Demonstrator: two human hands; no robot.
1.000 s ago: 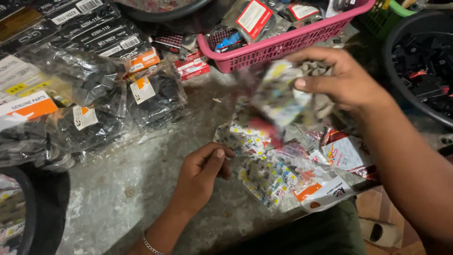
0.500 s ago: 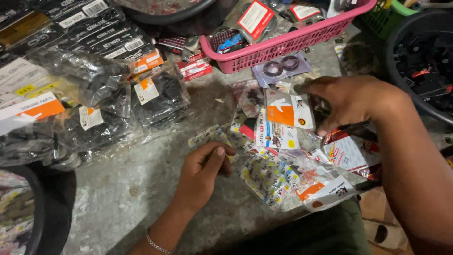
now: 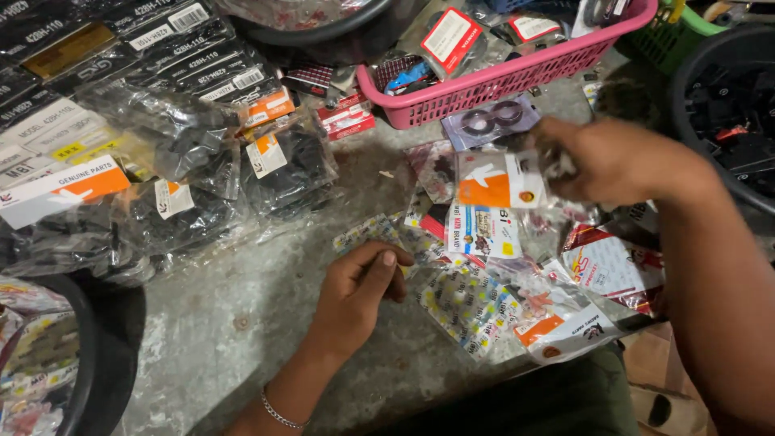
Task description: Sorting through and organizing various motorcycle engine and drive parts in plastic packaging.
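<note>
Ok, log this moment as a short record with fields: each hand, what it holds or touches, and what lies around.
left hand: rests on the grey table, fingers curled at the edge of the patterned clear packets
right hand: grips a clear packet with an orange and white label, lifted over the pile; blurred
wrist: thin bracelet on the left
behind: pink basket full of small packs
left side: black parts in clear bags
right edge: dark tub
</note>
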